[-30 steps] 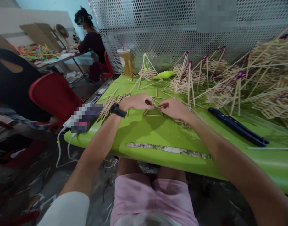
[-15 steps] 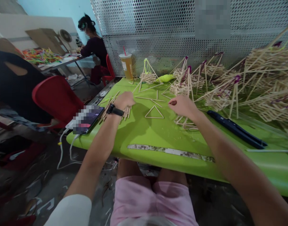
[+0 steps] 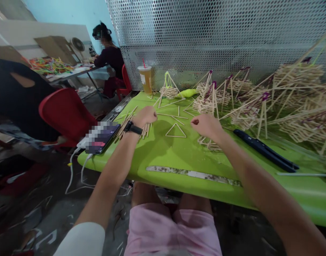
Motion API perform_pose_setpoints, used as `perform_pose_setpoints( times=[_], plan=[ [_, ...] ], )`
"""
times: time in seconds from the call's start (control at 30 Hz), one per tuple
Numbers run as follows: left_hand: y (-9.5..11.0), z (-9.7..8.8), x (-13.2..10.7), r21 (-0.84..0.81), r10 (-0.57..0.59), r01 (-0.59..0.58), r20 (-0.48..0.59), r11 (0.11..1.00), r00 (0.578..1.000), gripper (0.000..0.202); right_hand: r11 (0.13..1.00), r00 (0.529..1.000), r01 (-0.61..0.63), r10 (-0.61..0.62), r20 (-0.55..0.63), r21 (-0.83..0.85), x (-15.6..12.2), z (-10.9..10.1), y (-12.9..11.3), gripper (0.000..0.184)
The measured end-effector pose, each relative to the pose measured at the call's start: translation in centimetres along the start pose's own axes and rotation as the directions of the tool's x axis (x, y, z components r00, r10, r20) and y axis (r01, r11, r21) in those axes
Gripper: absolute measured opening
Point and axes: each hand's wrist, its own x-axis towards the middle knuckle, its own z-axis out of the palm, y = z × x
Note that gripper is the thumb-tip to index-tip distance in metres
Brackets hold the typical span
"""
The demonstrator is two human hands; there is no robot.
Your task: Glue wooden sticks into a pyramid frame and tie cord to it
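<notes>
A small triangle of thin wooden sticks (image 3: pixel 176 136) lies flat and untouched on a green tabletop (image 3: pixel 163 156), between the two hands of a seated worker in pink shorts (image 3: pixel 173 227). The sticks look feather-light, dry and stiff, likely to snap if bent hard and to roll or skid at a light nudge. Whether the triangle's corners are fastened cannot be told, so a gentle fingertip pinch near a corner, with the opposite side steadied, seems the safest hold; a single stick would likely take a pinch at mid-length.

The left hand (image 3: pixel 145 115), with a black wristwatch (image 3: pixel 135 127) behind it, is back-up over a bundle of loose sticks (image 3: pixel 147 131), its forearm slanting up from the lower left. Its fingers are curled under, and whether they grasp a stick cannot be seen. The right hand (image 3: pixel 207 126), its forearm angling in from the lower right, hangs above a low stick stack (image 3: pixel 209 144), fingertips pointing left. Thumb and forefinger curve close together, with no stick visible between them, though the other fingers are hidden and a grasp cannot be ruled out. More loose sticks (image 3: pixel 172 116) lie beyond the triangle.
</notes>
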Motion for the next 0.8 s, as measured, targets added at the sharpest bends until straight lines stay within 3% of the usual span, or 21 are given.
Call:
perform_pose_setpoints(
  times=[0.17,0.33,0.4,0.43,0.5,0.6,0.67,0.73,0.8],
  plan=[
    [1.9,-0.2,0.5,0.004,0.142,-0.143,0.125,0.990,0.982,0.010,1.000,0.981,-0.023,0.023,-0.195,0.003,-2.8,-2.3,-1.1,0.024],
    [1.9,0.1,0.9,0.007,0.250,-0.258,0.224,0.966,0.942,0.013,0.997,0.945,0.034,-0.008,-0.326,0.074,-11.1,-3.2,-0.7,0.041],
    [1.7,0.3,1.1,-0.015,0.251,-0.254,0.223,0.967,0.942,0.013,0.993,0.884,-0.107,0.117,-0.453,0.047,-15.0,-3.4,1.3,0.036],
    [1.6,0.4,1.1,-0.025,0.250,-0.251,0.220,0.968,0.943,0.013,0.966,0.826,-0.253,0.239,-0.511,0.044,-16.8,-3.6,2.8,0.036],
    [1.6,0.4,1.2,-0.041,0.252,-0.250,0.218,0.967,0.943,0.015,0.838,0.703,-0.545,0.477,-0.528,0.033,-20.1,-4.2,6.4,0.044],
    [1.7,0.4,1.3,-0.045,0.272,-0.269,0.232,0.962,0.934,0.018,0.631,0.560,-0.775,0.679,-0.475,-0.011,-24.0,-4.5,12.2,0.067],
    [1.8,0.4,1.4,-0.049,0.293,-0.290,0.239,0.956,0.926,0.020,0.546,0.501,-0.838,0.762,-0.409,-0.009,-26.2,-4.0,15.2,0.080],
    [1.7,0.5,1.5,-0.054,0.312,-0.308,0.240,0.950,0.919,0.023,0.553,0.515,-0.833,0.773,-0.371,-0.004,-27.9,-3.0,17.4,0.088],
    [1.6,0.6,1.7,-0.060,0.321,-0.316,0.240,0.947,0.916,0.025,0.584,0.528,-0.812,0.739,-0.419,0.007,-29.0,-2.0,18.9,0.083]
  ],
)
